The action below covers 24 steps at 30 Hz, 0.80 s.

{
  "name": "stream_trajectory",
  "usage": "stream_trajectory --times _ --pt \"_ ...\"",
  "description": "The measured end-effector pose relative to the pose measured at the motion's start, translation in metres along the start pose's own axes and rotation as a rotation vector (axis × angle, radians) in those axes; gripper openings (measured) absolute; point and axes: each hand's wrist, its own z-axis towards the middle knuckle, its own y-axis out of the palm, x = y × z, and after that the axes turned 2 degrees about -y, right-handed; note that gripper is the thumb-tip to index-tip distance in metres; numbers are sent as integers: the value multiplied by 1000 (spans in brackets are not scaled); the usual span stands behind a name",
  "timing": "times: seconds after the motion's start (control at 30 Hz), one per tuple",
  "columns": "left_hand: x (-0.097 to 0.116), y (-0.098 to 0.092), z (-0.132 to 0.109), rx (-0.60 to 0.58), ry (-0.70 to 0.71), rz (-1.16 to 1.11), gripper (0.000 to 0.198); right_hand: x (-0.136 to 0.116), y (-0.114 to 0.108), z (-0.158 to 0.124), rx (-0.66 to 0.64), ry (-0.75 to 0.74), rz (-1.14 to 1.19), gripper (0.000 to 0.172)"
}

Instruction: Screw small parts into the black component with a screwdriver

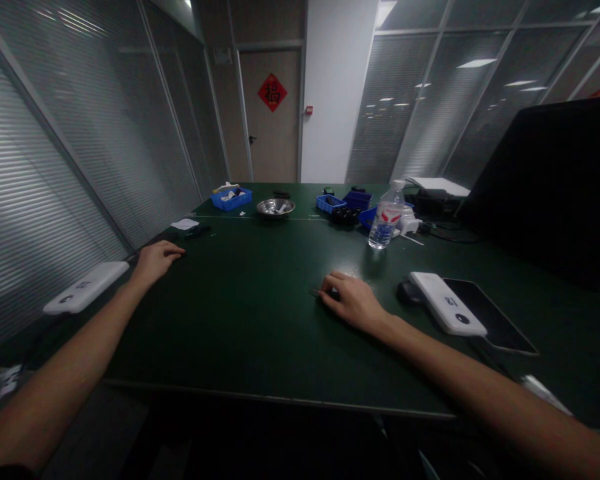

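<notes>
My left hand (156, 260) rests low over the left side of the dark green table (240, 320), its fingers pressed together around something small and dark that I cannot make out. Just beyond it lie dark items (198, 231) and a white paper (185, 225). Right of the table's middle, my right hand (349, 299) is closed in a pinch on a thin, small object (314, 291) whose tip shows left of the fingers. The rest of that object is hidden by the hand.
A water bottle (386, 217) stands beyond my right hand. Farther back are a metal bowl (275, 209) and blue trays (231, 199). White power banks (447, 303) lie at both sides, with a tablet (490, 313) and black monitor (555, 187) at right.
</notes>
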Motion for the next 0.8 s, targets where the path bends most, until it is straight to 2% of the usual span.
stream_trajectory --times 0.2,0.63,0.8 --pt "-1 -1 0 -23 25 73 30 1 0 0 1 -8 4 15" --pt "2 -3 2 -45 40 158 36 1 1 -1 -9 -14 11 13" --pt "16 -4 6 -76 67 261 40 2 2 -2 -10 -33 12 15"
